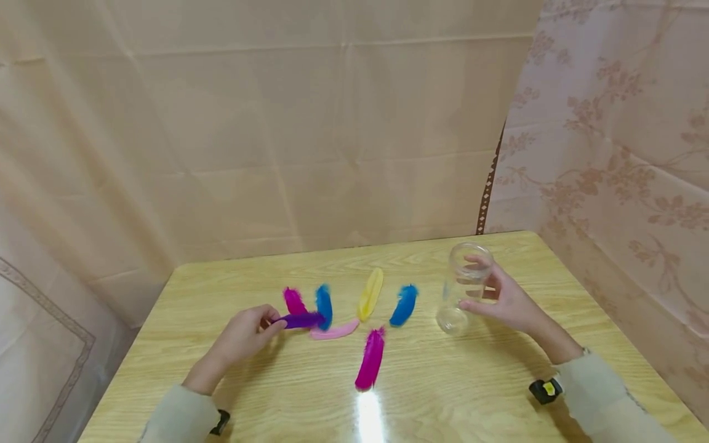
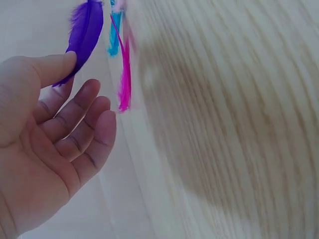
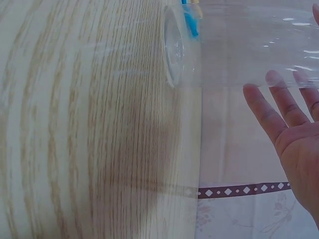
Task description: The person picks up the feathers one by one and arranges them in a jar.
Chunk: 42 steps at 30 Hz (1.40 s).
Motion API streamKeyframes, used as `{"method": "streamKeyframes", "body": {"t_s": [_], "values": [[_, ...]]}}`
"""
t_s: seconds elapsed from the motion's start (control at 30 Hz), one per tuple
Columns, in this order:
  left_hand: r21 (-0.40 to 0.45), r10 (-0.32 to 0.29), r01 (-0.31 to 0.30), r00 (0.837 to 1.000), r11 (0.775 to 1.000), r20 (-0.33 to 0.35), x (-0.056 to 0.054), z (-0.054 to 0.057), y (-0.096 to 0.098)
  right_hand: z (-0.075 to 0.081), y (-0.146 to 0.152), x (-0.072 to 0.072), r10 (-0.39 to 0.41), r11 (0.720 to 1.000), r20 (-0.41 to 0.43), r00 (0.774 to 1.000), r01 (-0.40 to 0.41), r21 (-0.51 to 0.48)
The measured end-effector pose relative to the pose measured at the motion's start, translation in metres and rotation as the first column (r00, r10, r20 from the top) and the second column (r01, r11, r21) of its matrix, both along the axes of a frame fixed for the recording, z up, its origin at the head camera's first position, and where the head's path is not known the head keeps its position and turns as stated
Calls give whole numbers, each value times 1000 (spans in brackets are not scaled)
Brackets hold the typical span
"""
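Between thumb and index finger, my left hand (image 1: pixel 249 335) pinches a purple feather (image 1: pixel 302 320) by its end; the other fingers are loosely curled in the left wrist view. The purple feather (image 2: pixel 87 37) overlaps a blue feather (image 1: pixel 324 306) in the head view. Close by lie a magenta feather (image 1: pixel 294 301) and a pale pink feather (image 1: pixel 335 330). On the right, my right hand (image 1: pixel 506 301) holds a clear, see-through jar (image 1: pixel 455 289) around its side. The jar stands upright with its base at the table, and no feather shows inside it.
A yellow feather (image 1: pixel 370 294), a second blue feather (image 1: pixel 404 305) and another magenta feather (image 1: pixel 370 360) lie spread on the wooden table (image 1: pixel 288 394) between the hands. Beige curtain cloth (image 1: pixel 310 135) hangs behind the table, and flowered cloth (image 1: pixel 626 141) hangs at the right.
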<state>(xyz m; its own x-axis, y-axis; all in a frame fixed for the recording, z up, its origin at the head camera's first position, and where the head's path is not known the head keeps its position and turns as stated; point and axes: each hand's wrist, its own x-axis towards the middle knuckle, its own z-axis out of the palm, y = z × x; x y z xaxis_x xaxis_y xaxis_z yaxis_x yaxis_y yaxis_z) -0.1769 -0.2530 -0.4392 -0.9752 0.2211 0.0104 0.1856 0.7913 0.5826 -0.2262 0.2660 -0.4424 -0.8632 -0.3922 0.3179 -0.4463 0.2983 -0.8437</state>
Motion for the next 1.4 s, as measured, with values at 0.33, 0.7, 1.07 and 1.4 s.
{"method": "streamKeyframes", "body": {"t_s": [0.33,0.7,1.07,1.4], "values": [[41,11,-10,999,999,-41,-2,12,6,1,1,0,11,1000,-6,1000,-11,-13],[267,-40,60,996,962,-80,-5,12,15,-4,0,1,10,1000,-5,1000,-10,0],[349,-69,102,992,932,-106,-17,22,41,-2,0,0,11,1000,5,1000,-11,-13],[375,-122,151,987,915,-100,-28,33,71,-1,-2,-1,-1,1000,-16,1000,1,11]]}}
